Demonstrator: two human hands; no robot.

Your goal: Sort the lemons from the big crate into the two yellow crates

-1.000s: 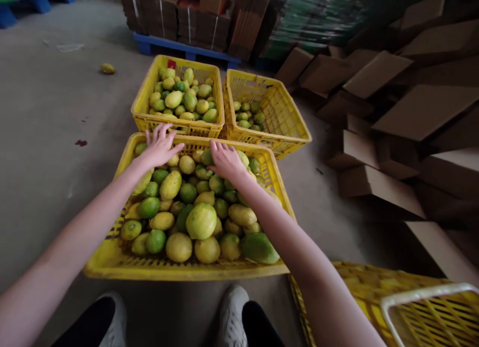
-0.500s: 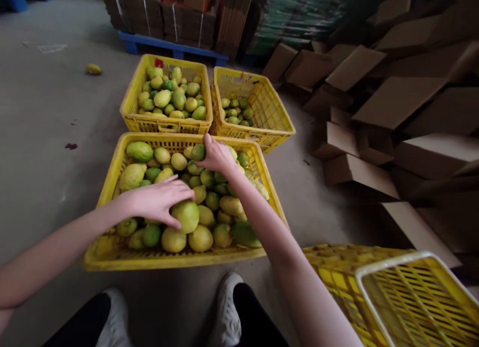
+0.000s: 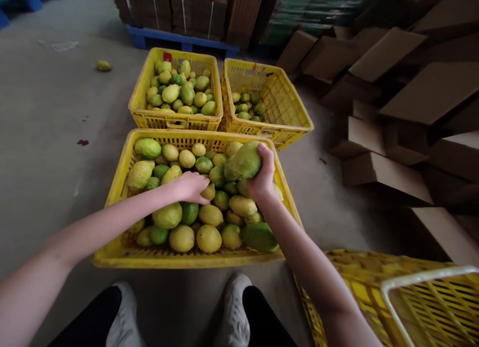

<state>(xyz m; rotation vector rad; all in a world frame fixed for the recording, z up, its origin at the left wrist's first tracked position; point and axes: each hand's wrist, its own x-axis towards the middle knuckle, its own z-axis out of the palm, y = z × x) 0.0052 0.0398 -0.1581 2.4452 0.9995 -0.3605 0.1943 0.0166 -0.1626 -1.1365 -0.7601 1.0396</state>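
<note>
A yellow crate (image 3: 187, 262) full of green and yellow lemons stands in front of my feet. Over its right side, my right hand (image 3: 264, 170) grips a big pale green lemon (image 3: 247, 160), raised above the others. My left hand (image 3: 191, 186) reaches down into the middle of the pile, with thumb and fingers around a small yellow lemon (image 3: 208, 191). Part of the left fingers is hidden among the fruit. Near the crate's front right corner lies a long dark green lemon (image 3: 259, 236).
Behind are a crate of lemons (image 3: 136, 100) and a partly filled crate (image 3: 295, 117). Another yellow crate with a metal bar (image 3: 422, 277) stands front right. Cardboard boxes (image 3: 389, 172) pile up on the right. A stray lemon (image 3: 104, 66) lies on the floor; a blue pallet (image 3: 179, 40) holds flattened cardboard.
My right hand has moved right from the back of the crate and now holds the big green lemon. My left hand let go of a green-yellow lemon and reached farther into the pile.
</note>
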